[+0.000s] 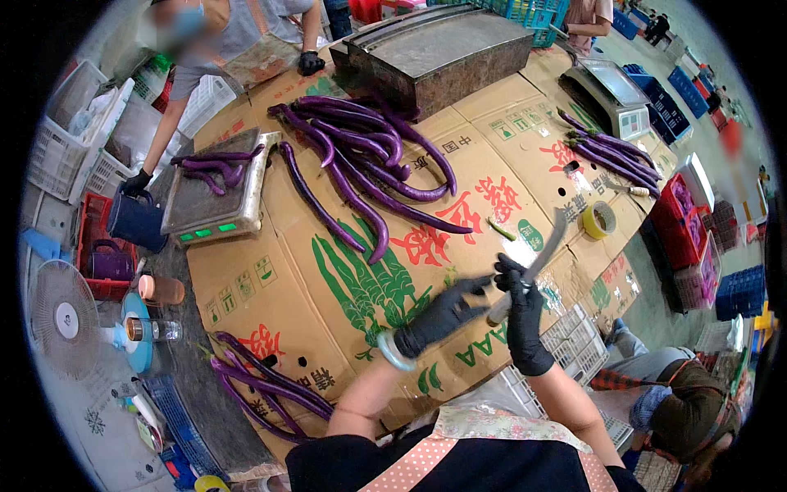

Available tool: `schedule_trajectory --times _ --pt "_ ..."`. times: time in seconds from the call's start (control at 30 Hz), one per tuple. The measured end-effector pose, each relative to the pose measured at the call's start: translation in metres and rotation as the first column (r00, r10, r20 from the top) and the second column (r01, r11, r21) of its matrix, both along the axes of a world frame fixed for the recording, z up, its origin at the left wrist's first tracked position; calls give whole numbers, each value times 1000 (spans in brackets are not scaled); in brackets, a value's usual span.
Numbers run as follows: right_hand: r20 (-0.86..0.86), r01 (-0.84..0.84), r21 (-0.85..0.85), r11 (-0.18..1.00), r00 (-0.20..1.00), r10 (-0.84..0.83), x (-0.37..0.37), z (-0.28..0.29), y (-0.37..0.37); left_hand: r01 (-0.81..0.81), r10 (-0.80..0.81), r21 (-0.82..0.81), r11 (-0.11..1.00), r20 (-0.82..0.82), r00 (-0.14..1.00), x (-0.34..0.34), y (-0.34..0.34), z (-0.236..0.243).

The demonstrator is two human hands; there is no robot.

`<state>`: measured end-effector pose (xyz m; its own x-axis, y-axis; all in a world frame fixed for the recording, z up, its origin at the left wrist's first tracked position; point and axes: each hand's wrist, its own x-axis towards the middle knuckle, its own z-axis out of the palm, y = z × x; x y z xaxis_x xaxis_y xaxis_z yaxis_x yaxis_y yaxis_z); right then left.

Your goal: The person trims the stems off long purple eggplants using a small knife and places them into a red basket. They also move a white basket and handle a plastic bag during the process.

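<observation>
Right hand grips knife — red crate holds eggplants, probably.

1 view: left of 2 head-worn fisheyes, upright, unmirrored. Looks down and forward over a cardboard-covered table. Nearest the lens: wearer's apron and forearms, at bottom edge. Left hand and right hand close, below mid-height. Farther off: co-worker at top left. Very wide coverage; straight edges bow toward dark rim.

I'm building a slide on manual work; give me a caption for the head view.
Right grip, gloved in black, holds a knife over cardboard spread with long purple eggplants.
</observation>
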<state>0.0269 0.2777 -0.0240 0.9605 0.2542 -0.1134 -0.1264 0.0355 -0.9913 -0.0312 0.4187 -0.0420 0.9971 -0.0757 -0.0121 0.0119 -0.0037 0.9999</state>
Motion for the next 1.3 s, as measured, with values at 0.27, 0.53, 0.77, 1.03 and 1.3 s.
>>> schedule_trajectory --times 0.27,0.53,0.77,1.03,1.3 --pt "534 42 -580 814 774 340 42 -46 16 -784 738 -194 590 -265 621 -63 6 -41" --pt "613 276 -690 669 714 338 135 -129 -3 -852 900 523 -10 377 220 -141 84 -107" --pt "491 152 -404 902 868 74 40 -140 -66 -748 531 480 459 526 664 -25 31 -78" --pt "276 589 -344 731 808 -521 -178 -181 -253 -118 -71 458 881 375 924 32 -162 -13" --pt "-251 965 -254 -68 -134 -959 -353 -178 -421 500 -536 232 834 128 835 -18 -338 11"
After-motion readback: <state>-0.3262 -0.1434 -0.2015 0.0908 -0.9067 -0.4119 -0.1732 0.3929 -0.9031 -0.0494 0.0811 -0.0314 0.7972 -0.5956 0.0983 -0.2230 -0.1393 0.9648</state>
